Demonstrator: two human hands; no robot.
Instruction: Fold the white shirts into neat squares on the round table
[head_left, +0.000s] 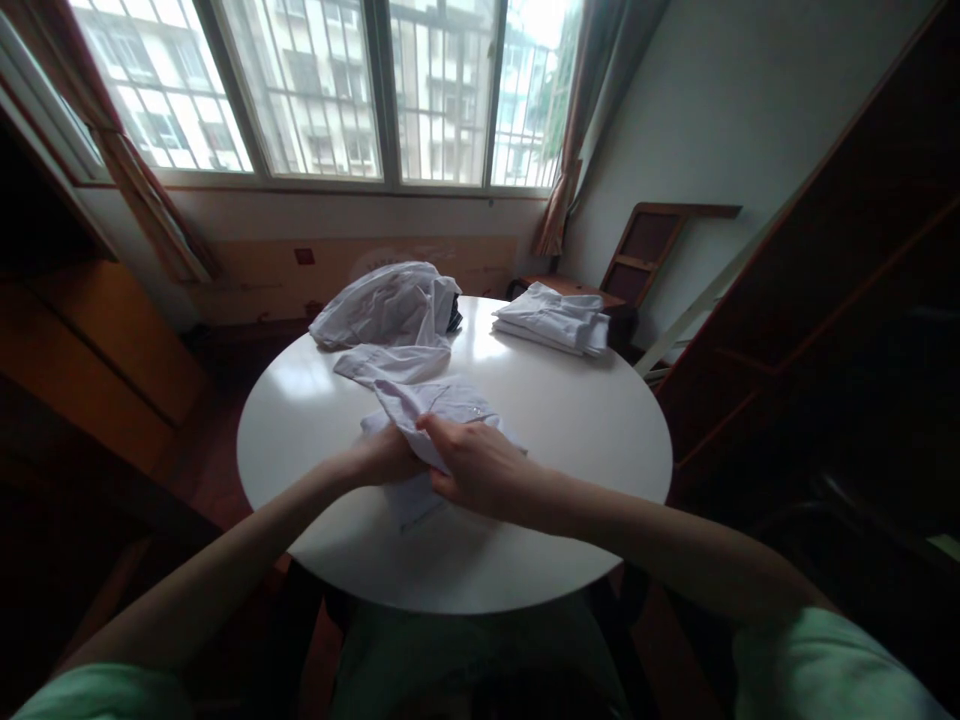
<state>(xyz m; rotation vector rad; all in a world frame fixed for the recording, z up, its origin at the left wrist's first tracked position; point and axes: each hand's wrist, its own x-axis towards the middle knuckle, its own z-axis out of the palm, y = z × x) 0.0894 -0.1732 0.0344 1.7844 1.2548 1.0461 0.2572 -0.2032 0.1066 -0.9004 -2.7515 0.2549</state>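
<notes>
A white shirt (442, 400) lies partly bunched on the near middle of the round white table (570, 420). My right hand (476, 465) grips a fold of this shirt from the right. My left hand (386, 458) holds the same cloth from the left, its fingers tucked under the fabric and partly hidden. The two hands sit close together over the shirt's near edge.
A crumpled heap of white garments (390, 305) lies at the table's far left, with a sleeve trailing toward me. A folded stack of white clothes (553, 318) rests at the far right. Behind are a window, curtains, a wooden chair (645, 245) and dark wooden furniture on both sides.
</notes>
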